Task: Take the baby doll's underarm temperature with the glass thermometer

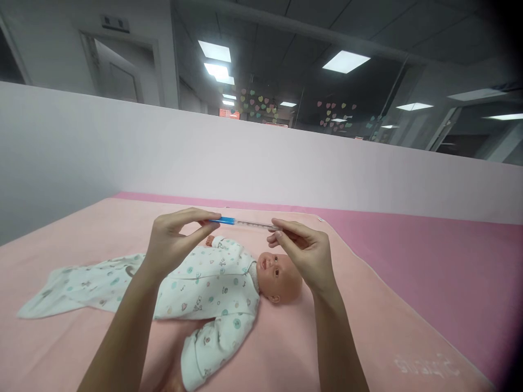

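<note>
At the bottom, 2 bare arms come up from the edge of the picture, and their elbows are cut off. Down at the right, pale writing [423,363] is stitched into the pink blanket [368,326], but it is too faint to read. A baby doll [229,283] lies on its back on the blanket, head to the right, in a white sleepsuit with small prints. The left arm hides part of the doll's body, and the suit's legs trail flat to the left. Above the doll, the left hand [174,242] pinches the blue end of a thin thermometer [243,222] between thumb and fingers. The right hand [304,247] pinches the clear end the same way, so the stick sits level in the air between both hands. Its marks are too small to read. Behind the blanket is a darker pink sheet [429,245], then a low pale wall [122,147]. Far back, a sign [115,23] over a door is too blurry to read, and small heart shapes [257,104] dot dark glass.
</note>
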